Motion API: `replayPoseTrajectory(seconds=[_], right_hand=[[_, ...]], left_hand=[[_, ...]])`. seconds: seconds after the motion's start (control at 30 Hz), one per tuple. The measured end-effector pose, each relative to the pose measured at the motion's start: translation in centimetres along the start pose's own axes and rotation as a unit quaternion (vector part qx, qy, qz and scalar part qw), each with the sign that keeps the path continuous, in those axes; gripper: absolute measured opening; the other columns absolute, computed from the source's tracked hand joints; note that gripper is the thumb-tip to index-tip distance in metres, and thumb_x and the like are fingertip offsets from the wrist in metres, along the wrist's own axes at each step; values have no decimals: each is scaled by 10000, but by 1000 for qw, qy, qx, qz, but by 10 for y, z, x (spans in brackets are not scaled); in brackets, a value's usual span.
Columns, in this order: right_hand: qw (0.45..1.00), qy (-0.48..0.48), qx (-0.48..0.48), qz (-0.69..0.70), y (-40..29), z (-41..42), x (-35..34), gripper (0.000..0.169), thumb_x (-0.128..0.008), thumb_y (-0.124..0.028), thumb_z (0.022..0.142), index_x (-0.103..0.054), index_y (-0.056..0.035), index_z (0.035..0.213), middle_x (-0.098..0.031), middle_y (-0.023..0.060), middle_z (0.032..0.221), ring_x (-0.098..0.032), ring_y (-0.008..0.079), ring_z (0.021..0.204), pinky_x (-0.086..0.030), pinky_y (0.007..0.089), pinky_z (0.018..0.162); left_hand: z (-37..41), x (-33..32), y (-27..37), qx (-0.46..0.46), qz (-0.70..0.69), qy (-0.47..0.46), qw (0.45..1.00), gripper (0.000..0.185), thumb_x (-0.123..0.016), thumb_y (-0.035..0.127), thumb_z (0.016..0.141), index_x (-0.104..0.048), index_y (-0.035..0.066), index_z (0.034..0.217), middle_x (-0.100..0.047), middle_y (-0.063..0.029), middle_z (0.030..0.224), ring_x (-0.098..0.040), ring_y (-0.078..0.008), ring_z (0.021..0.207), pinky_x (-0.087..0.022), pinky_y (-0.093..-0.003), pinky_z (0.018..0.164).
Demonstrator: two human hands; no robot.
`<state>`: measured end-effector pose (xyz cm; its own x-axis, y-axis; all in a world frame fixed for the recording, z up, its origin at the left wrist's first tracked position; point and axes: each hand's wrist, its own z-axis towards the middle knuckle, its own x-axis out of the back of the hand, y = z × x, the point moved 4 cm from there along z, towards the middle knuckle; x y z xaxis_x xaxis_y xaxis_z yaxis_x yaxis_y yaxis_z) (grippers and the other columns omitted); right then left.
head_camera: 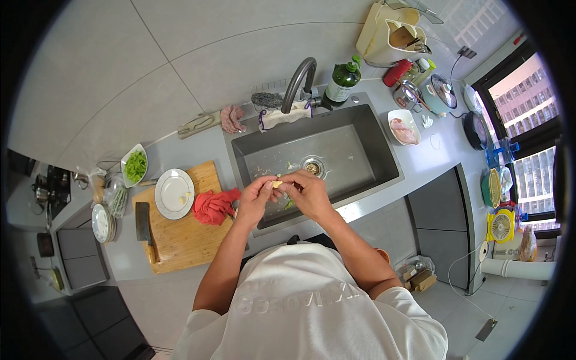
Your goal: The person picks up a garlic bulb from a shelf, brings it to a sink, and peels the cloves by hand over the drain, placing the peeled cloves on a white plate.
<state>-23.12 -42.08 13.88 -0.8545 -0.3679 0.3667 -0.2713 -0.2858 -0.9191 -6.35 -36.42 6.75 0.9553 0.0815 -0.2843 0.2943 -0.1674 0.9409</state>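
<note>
Both hands meet over the near left part of the grey sink point(360, 180). A small pale yellow piece of food point(276, 184), perhaps a garlic clove, is pinched between the fingertips of my left hand point(257, 198) and my right hand point(309, 192). Scraps lie on the sink floor, and some sit in the drain strainer point(312, 168). To the left, a white plate point(168, 198) with a few pale pieces rests on a wooden cutting board point(189, 245). A red cloth point(216, 207) lies between the plate and the sink. A cleaver point(143, 222) lies along the board's left side.
A curved faucet point(299, 81) rises behind the sink, beside a green pump bottle point(344, 83). Raw meat in a white bowl point(415, 118) stands right of the sink. A bowl of chopped greens point(135, 165) and stacked plates point(102, 222) stand at the left.
</note>
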Motion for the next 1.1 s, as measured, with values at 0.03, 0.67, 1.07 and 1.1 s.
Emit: replayPoseTrajectory(seconds=[0.03,0.67,1.07,1.1], right_hand=[[1000,1,-9,8,2,-1,0,193,-790,-115,922,-766,-44,1100,-725,83,927,-657,182,769,-538,299,690],[973,19,-145,178,33,-2,5,146,-715,-153,1023,-695,-13,1059,-670,-17,881,-572,60,817,-479,237,743],[977,-14,-150,150,41,-3,-10,142,-723,-157,1018,-702,-24,1064,-661,-23,869,-559,53,797,-477,237,724],[976,-17,-151,158,43,-3,-13,143,-722,-159,1019,-703,-24,1065,-660,-23,868,-558,53,796,-476,237,723]], left_hand=[[-1,-1,2,1,20,4,1000,297,-513,201,1131,-626,24,1341,-679,-46,1042,-620,-121,907,-528,-280,806],[6,-4,6,-154,376,42,913,433,-751,75,926,-682,74,1354,-722,-55,916,-668,-137,949,-530,-299,806],[-7,8,-11,-86,371,123,916,524,-832,116,835,-713,148,1344,-746,-118,1088,-690,-243,1023,-539,-372,910],[-9,11,-15,-52,360,128,923,524,-836,112,828,-717,140,1337,-745,-121,1085,-686,-247,1032,-535,-373,926]])
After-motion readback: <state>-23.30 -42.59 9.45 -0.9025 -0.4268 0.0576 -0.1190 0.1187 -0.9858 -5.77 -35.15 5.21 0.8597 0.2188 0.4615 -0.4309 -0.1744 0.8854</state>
